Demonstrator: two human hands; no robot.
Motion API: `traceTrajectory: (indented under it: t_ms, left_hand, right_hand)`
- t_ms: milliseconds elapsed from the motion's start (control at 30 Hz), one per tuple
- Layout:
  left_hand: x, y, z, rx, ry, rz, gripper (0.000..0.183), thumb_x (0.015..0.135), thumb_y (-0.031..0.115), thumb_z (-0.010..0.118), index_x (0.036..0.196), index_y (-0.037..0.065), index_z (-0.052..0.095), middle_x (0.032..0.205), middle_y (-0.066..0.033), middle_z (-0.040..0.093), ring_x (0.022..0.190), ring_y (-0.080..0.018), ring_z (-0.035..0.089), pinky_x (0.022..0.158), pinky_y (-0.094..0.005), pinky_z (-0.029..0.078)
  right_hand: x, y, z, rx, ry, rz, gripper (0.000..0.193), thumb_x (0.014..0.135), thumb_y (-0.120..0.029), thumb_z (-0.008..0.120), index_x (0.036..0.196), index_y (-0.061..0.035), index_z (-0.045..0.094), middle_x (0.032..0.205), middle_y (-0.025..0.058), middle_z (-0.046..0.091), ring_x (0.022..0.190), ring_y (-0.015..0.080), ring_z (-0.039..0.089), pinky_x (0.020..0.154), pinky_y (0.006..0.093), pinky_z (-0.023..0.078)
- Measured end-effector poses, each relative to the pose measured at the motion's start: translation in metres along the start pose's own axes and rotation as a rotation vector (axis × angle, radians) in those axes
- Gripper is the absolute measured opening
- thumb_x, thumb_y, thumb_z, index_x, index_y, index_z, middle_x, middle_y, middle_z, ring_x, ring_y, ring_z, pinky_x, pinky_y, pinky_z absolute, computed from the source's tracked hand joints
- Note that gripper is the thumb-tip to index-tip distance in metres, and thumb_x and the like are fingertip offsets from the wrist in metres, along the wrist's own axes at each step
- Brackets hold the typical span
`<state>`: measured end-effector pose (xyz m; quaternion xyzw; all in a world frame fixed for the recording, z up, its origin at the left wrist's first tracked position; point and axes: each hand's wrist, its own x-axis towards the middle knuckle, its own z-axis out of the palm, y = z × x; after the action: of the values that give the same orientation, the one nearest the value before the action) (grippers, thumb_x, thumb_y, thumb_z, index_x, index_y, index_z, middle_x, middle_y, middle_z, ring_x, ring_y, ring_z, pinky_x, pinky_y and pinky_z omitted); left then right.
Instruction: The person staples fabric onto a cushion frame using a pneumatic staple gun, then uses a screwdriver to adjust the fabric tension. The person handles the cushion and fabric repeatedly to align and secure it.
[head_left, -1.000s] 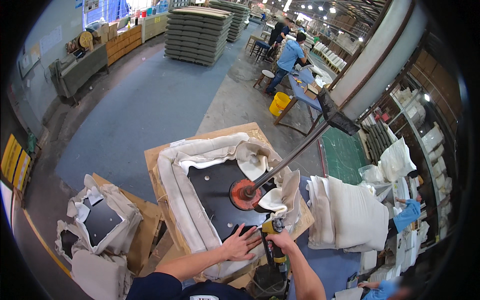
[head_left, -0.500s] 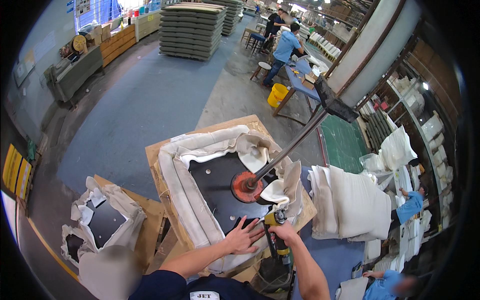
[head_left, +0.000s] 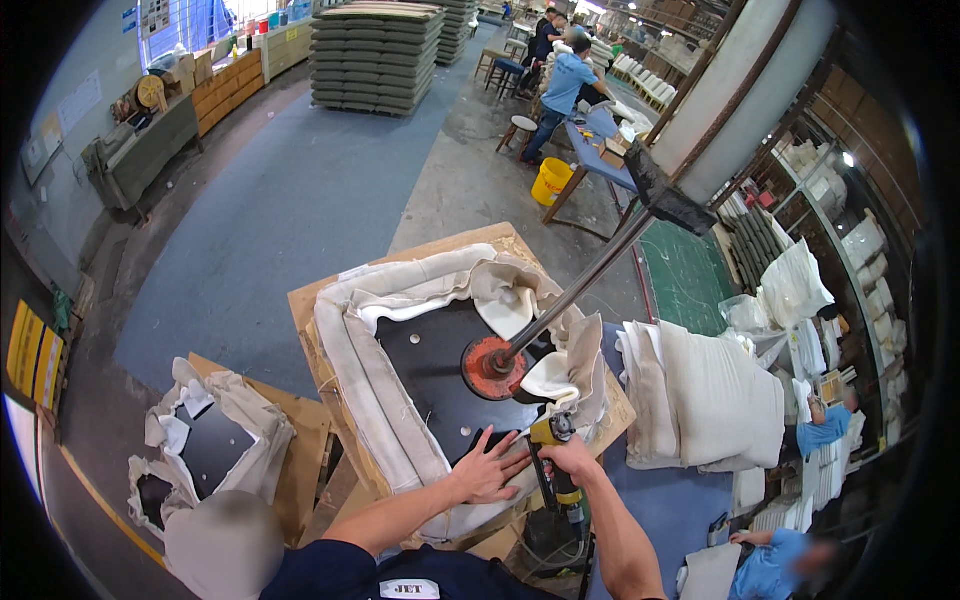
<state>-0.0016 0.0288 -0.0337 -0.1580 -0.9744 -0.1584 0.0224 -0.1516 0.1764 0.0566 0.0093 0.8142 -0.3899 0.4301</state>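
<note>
In front of me lies an upholstered seat with a black base panel, its edges wrapped in beige fabric over white padding. A red round press foot on a metal rod bears on the panel. My left hand rests with fingers spread on the near fabric edge, holding nothing. My right hand is wrapped round the handle of a yellow and black staple gun. The gun's nose meets the near right fabric edge, close to my left fingertips; its exact contact is hidden.
A wooden board lies under the seat. Another fabric-wrapped black panel stands at the left. Folded beige covers are stacked on a blue table at the right. Co-workers in blue shirts work farther off.
The view has shifted slightly. The staple gun has moved up a little along the fabric edge; my left hand stays flat on the fabric, almost unmoved.
</note>
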Motion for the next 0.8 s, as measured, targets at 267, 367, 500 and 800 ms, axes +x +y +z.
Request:
traceTrajectory:
  t_ms: [267, 367, 500, 800]
  left_hand:
    - [0.001, 0.001, -0.001, 0.004, -0.01, -0.012, 0.07, 0.101, 0.056, 0.032, 0.158, 0.017, 0.035, 0.162, -0.0001, 0.036, 0.155, -0.0328, 0.015, 0.12, -0.0681, 0.006]
    - [0.002, 0.001, -0.003, 0.017, 0.005, -0.015, 0.071, 0.099, 0.057, 0.035, 0.158, 0.017, 0.036, 0.161, 0.0002, 0.038, 0.155, -0.0324, 0.015, 0.12, -0.0681, 0.006]
    - [0.005, -0.003, 0.007, -0.008, 0.011, -0.024, 0.071, 0.096, 0.057, 0.042, 0.155, 0.018, 0.041, 0.159, 0.0004, 0.041, 0.153, -0.0341, 0.021, 0.119, -0.0703, 0.008]
    - [0.007, -0.003, 0.015, -0.076, 0.039, -0.08, 0.07, 0.097, 0.057, 0.039, 0.157, 0.02, 0.038, 0.161, 0.0024, 0.038, 0.156, -0.0318, 0.013, 0.121, -0.0675, 0.001]
  right_hand:
    - [-0.001, 0.002, 0.0, 0.018, 0.006, -0.011, 0.017, 0.08, -0.002, 0.07, 0.097, 0.0029, 0.066, 0.074, 0.0095, 0.065, 0.053, 0.0183, 0.062, 0.048, 0.0341, 0.052]
    - [-0.002, -0.003, -0.001, 0.005, 0.026, -0.03, 0.015, 0.077, -0.002, 0.069, 0.091, 0.0025, 0.065, 0.071, 0.0102, 0.065, 0.052, 0.0189, 0.063, 0.047, 0.0348, 0.051]
    - [0.008, 0.007, 0.0, 0.03, 0.051, -0.047, 0.015, 0.076, -0.004, 0.07, 0.089, 0.0023, 0.065, 0.069, 0.0101, 0.065, 0.051, 0.0194, 0.063, 0.045, 0.0357, 0.05]
    - [-0.014, 0.009, -0.004, 0.114, 0.021, -0.061, 0.018, 0.081, -0.005, 0.074, 0.098, 0.0, 0.068, 0.076, 0.0051, 0.066, 0.052, 0.0132, 0.058, 0.046, 0.0296, 0.047]
